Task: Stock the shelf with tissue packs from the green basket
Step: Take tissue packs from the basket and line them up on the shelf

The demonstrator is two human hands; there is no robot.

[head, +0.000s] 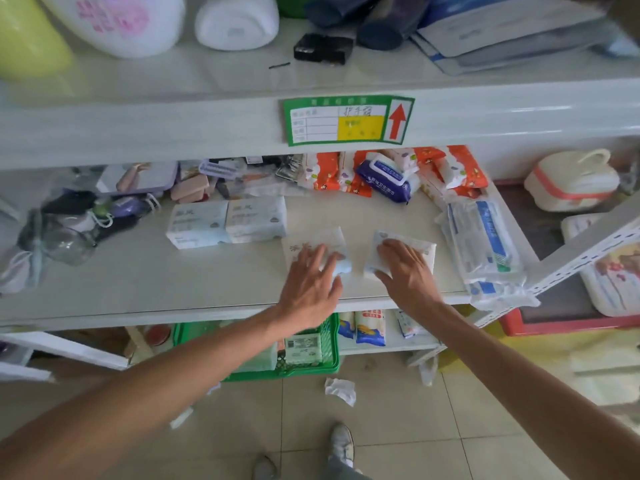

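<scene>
On the white middle shelf point(138, 271) two pale tissue packs point(227, 223) lie side by side. To their right, my left hand point(311, 282) rests flat on a third tissue pack point(332, 242), fingers spread over it. My right hand point(407, 268) presses on a fourth tissue pack point(420, 247) beside it. The green basket point(325, 355) stands on the floor under the shelf edge, below my left forearm, with a few packs point(303, 348) still inside.
Orange and purple wipe packs point(381, 174) crowd the shelf's back; a clear plastic bundle point(485, 244) lies at the right end. Bags and a glass jar point(65, 237) fill the left. The upper shelf edge carries a green price label point(348, 121). A crumpled paper point(341, 389) lies on the tiled floor.
</scene>
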